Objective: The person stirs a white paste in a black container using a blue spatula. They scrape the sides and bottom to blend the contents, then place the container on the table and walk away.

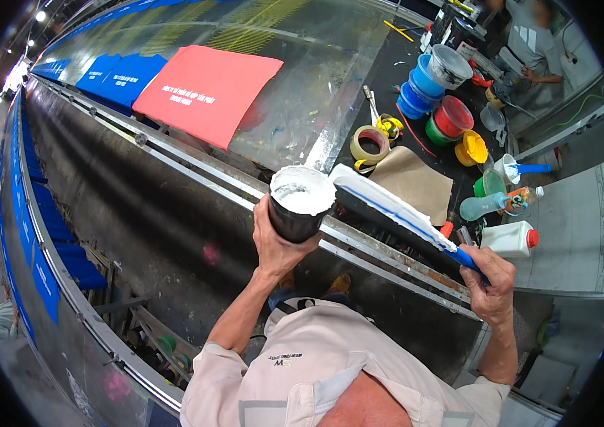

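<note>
My left hand (277, 242) is wrapped round a black tub (295, 222) and holds it upright in front of my chest. Thick white paste (303, 186) coats its rim and inside. In my right hand (490, 281) is the blue handle of a long spatula (394, 208), its blade smeared with white paste. The blade slants up to the left, and its tip comes close to the tub's rim; whether they touch I cannot tell. Beyond the tub, a coral-red printed cloth piece (209, 89) lies flat on the long table (302, 92).
Blue cloth pieces (120, 77) line the tables. At the right, a dark bench holds a tape roll (369, 144), brown paper (416, 181), stacked colour tubs (426, 78), bottles (483, 206) and a white jug (510, 239). A metal rail (387, 263) edges the table. Other people stand farther off.
</note>
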`<action>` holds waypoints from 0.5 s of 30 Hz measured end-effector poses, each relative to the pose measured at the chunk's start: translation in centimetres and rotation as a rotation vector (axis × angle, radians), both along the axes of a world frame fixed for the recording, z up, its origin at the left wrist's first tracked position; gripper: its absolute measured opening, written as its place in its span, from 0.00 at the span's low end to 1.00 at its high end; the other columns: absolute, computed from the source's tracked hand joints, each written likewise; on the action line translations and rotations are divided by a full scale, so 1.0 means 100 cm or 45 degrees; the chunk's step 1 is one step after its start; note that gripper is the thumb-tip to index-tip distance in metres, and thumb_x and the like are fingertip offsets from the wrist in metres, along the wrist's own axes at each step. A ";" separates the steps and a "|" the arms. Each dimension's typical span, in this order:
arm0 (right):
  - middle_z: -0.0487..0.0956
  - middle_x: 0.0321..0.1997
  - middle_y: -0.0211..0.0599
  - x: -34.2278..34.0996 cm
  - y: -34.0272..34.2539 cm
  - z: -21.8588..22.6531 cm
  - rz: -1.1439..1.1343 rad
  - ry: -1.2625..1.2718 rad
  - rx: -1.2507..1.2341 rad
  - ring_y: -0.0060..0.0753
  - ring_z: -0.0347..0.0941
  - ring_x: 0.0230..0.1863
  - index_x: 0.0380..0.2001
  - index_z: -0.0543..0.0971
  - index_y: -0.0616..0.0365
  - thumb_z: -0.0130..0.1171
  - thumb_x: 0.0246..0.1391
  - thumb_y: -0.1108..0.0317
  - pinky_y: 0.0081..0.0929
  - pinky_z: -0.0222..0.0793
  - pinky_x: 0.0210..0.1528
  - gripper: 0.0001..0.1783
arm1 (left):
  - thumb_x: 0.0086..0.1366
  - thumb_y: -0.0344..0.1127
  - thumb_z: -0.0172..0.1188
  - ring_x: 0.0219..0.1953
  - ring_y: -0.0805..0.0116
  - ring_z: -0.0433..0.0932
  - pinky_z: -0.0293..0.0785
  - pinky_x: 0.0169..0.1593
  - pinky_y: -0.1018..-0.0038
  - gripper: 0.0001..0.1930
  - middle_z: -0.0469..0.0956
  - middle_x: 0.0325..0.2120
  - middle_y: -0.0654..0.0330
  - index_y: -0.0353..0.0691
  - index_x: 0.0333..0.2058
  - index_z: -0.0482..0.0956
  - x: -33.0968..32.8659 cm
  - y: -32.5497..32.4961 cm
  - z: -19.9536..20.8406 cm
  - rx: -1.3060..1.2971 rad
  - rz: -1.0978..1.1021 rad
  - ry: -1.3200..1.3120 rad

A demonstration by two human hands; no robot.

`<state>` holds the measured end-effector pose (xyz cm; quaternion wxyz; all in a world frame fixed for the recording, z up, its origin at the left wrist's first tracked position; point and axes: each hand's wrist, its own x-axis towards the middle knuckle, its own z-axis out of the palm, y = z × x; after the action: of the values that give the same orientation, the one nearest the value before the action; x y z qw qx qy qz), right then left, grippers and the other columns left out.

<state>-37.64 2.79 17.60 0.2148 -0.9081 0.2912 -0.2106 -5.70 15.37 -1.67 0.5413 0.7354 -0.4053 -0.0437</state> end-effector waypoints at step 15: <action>0.82 0.36 0.48 0.031 0.023 -0.063 0.116 -0.082 -0.206 0.46 0.80 0.33 0.52 0.82 0.63 0.68 0.49 0.81 0.35 0.75 0.35 0.23 | 0.39 0.44 0.81 0.58 0.47 0.72 0.71 0.62 0.57 0.57 0.68 0.55 0.43 0.29 0.65 0.57 -0.013 -0.002 0.026 0.241 0.069 0.243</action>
<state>-34.58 5.08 11.32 0.1593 -0.9275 0.2247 -0.2526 -7.02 15.18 0.90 0.5067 0.7863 -0.3259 -0.1369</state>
